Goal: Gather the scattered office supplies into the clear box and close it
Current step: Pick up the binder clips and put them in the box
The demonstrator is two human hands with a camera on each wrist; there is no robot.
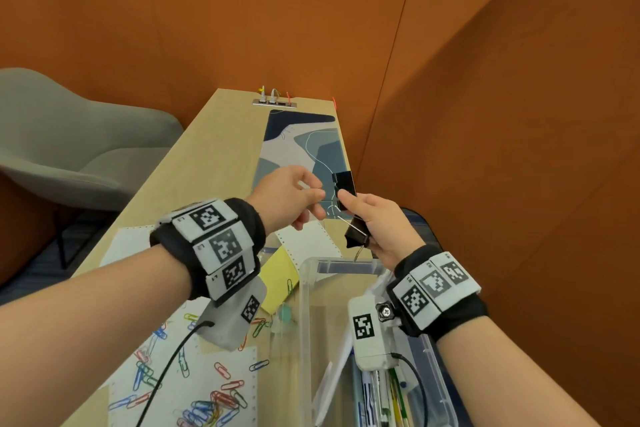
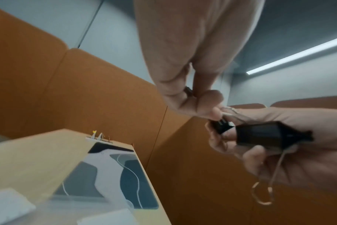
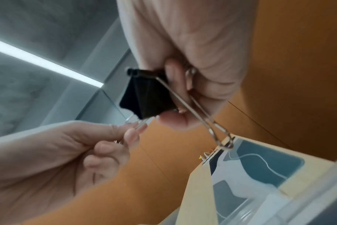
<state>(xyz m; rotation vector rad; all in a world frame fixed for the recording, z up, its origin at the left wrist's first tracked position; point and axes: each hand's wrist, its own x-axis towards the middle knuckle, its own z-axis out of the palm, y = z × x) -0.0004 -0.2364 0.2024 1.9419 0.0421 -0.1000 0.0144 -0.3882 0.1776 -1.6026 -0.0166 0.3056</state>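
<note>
Both hands are raised above the far end of the clear box (image 1: 306, 291). My right hand (image 1: 349, 204) grips two black binder clips: an upper one (image 1: 345, 185) under the thumb and a lower one (image 1: 356, 236) in the curled fingers. The lower clip (image 3: 146, 97) has its wire handles (image 3: 212, 121) sticking out towards the desk. My left hand (image 1: 320, 192) pinches a wire handle (image 2: 228, 111) of the upper clip (image 2: 220, 126) between thumb and forefinger. Pens (image 1: 377, 395) lie inside the box.
Many coloured paper clips (image 1: 214, 402) lie scattered on white perforated paper (image 1: 204, 374) left of the box. A yellow note pad (image 1: 277, 276) sits nearby. A patterned desk mat (image 1: 301, 146) covers the far desk. A grey chair (image 1: 69, 142) stands left; orange walls enclose the desk.
</note>
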